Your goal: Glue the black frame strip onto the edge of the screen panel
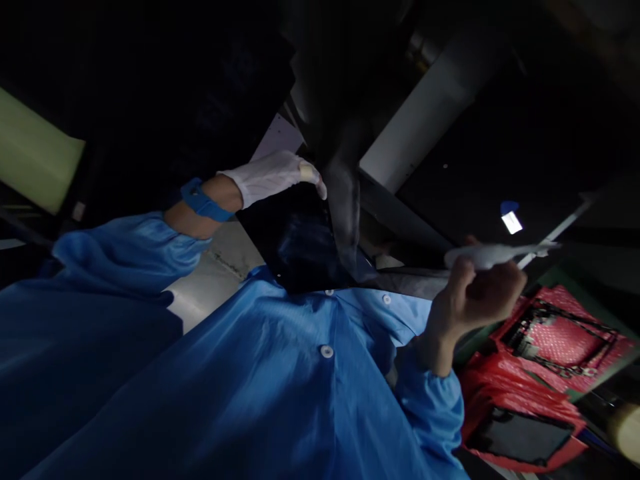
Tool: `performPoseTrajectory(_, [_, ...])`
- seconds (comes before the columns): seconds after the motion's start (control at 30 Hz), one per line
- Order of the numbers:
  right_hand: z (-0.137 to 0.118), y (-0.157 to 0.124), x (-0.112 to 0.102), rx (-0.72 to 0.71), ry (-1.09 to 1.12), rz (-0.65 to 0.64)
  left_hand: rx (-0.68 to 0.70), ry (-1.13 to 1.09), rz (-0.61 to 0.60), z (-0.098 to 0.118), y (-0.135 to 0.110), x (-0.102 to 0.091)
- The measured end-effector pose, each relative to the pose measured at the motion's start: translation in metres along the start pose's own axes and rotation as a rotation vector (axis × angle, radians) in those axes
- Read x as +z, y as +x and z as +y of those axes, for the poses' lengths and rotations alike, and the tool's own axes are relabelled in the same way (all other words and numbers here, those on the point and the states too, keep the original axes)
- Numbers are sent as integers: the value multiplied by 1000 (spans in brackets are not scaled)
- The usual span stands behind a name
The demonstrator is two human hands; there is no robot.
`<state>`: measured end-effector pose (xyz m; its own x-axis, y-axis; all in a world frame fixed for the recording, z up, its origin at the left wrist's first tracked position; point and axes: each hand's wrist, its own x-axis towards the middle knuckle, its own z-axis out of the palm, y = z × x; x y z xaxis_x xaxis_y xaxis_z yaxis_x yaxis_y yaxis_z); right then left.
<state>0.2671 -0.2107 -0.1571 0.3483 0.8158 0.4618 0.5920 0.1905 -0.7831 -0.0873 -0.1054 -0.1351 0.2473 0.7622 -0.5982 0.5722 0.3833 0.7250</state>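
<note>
My left hand (pixel 273 177), in a white glove with a blue wrist strap, is closed on the upper edge of a dark glossy panel (pixel 300 247) held against my blue coat. My bare right hand (pixel 475 293) is closed in a pinch on a pale white piece (pixel 487 255). A grey see-through film (pixel 350 207) runs from the panel's right side toward that hand. A thin pale rod (pixel 555 233) shows just beyond the right hand. The scene is very dark and fine detail is lost.
Red bubble-wrap bags (pixel 565 333) with dark frames lie at the lower right, one holding a dark panel (pixel 520 437). A white beam (pixel 425 113) slants across the top. A pale green sheet (pixel 35 153) stands at the left. A small lit label (pixel 511 220) glows at the right.
</note>
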Motion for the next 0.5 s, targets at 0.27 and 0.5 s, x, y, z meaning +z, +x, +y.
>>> performPoseTrajectory(0.27, [60,83,35,10,-62,-189,115,161,-79,26,-14,9])
performPoseTrajectory(0.5, [48,73,32,16,-39,-194,139,254,-170,45,-19,13])
